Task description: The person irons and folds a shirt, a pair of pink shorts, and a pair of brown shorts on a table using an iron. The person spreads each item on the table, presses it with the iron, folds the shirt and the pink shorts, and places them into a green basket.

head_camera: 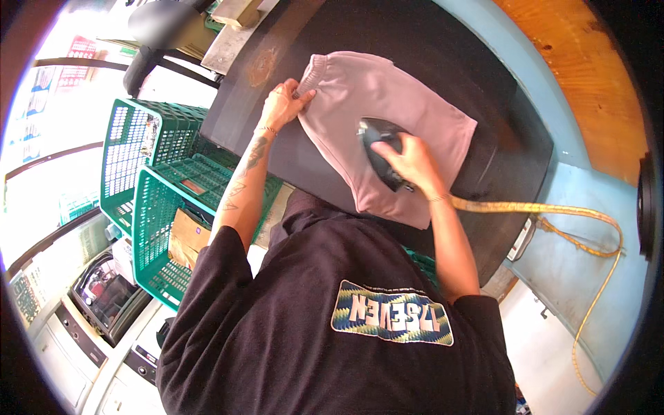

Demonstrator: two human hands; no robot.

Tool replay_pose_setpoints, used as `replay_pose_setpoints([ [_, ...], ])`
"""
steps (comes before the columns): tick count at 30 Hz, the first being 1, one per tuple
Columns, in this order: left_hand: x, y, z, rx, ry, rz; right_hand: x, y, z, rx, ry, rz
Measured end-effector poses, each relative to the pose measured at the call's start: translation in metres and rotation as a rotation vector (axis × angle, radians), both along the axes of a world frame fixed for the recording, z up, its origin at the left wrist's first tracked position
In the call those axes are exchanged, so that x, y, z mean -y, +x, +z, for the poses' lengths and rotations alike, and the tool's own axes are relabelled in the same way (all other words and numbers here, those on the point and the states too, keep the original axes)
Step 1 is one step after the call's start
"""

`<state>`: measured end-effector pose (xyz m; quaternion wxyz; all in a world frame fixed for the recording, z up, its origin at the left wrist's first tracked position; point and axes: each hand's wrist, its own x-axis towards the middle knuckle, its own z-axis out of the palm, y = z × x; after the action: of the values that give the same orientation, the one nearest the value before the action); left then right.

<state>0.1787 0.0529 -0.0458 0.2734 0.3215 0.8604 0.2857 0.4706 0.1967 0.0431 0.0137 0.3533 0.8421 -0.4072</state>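
Observation:
A pair of pink shorts [342, 104] with an elastic waistband lies on a dark padded ironing table [290, 150]. My left hand [285, 104] pinches the waistband at its near left corner, thumb on top. A dark clothes iron [381, 150] rests on the middle of the shorts, and my right hand [412, 161] is closed around it, with the grip partly hidden under the fingers. From the iron's side, a yellow-wrapped cord [498, 207] runs past my right wrist to the right.
Green plastic baskets [140, 223] stand left of the table, one with a cardboard piece [187, 236] inside. A light blue wall [586, 192] borders the right side, where the cord hangs in a loop. Wooden blocks [236, 11] sit at the far left corner.

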Motion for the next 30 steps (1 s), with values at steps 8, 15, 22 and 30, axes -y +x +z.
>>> replay_pose_setpoints([
  [8,0.014,-0.038,0.000,0.113,0.093,-0.092,0.089,-0.089,-0.023,0.261,0.141,0.237],
  [15,-0.027,-0.048,0.028,-0.058,0.473,-0.125,0.033,-0.065,-0.015,0.289,0.059,-0.187],
  [22,-0.040,-0.027,-0.001,-0.521,0.257,-0.729,-0.051,-0.105,-0.043,0.178,0.184,-0.341],
  [30,-0.066,-0.028,0.027,-0.495,0.272,-0.674,-0.047,-0.062,-0.033,-0.063,0.037,-0.538],
])
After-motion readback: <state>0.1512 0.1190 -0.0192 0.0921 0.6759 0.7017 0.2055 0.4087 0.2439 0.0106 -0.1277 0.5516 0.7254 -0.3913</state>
